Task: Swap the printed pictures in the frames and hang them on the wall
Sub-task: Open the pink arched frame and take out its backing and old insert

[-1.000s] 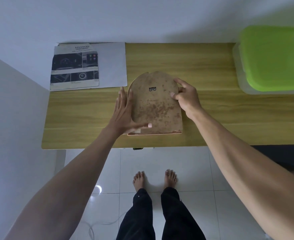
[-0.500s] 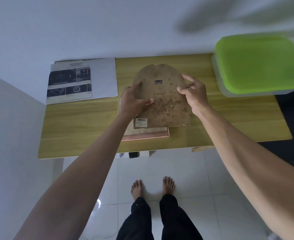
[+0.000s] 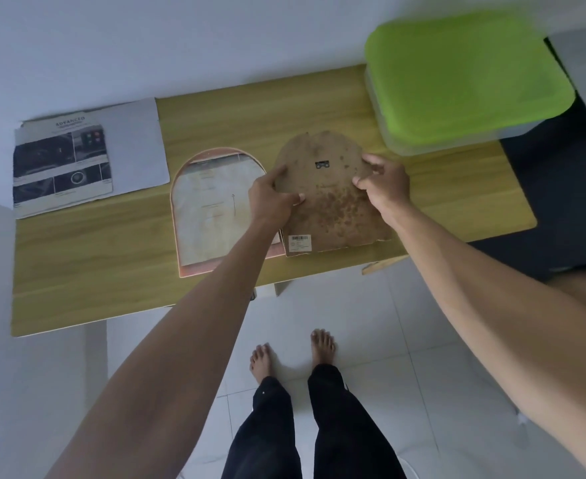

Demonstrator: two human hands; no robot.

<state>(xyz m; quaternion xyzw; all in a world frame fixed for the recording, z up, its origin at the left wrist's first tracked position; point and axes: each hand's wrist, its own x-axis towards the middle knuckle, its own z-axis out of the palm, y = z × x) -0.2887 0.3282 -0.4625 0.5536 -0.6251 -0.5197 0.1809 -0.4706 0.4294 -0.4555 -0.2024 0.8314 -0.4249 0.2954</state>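
Observation:
An arched brown backing board (image 3: 333, 216), stained, with a small metal hanger and a barcode sticker, is held over the wooden table (image 3: 112, 264). My left hand (image 3: 272, 200) grips its left edge and my right hand (image 3: 384, 186) pinches its right edge. Left of it lies the arched frame (image 3: 194, 267) face down, with the pale back of a printed sheet (image 3: 215, 209) showing inside it. A printed picture (image 3: 61, 164) with dark car-interior photos lies at the table's far left on a white sheet (image 3: 136, 146).
A clear plastic box with a green lid (image 3: 464, 77) stands at the table's back right corner. White walls run behind and to the left. My bare feet stand on white floor tiles (image 3: 371, 323) below the table's front edge.
Both hands took hold of the backing board, lifted it off the frame and moved it to the right. The frame's inside and the sheet in it are now uncovered.

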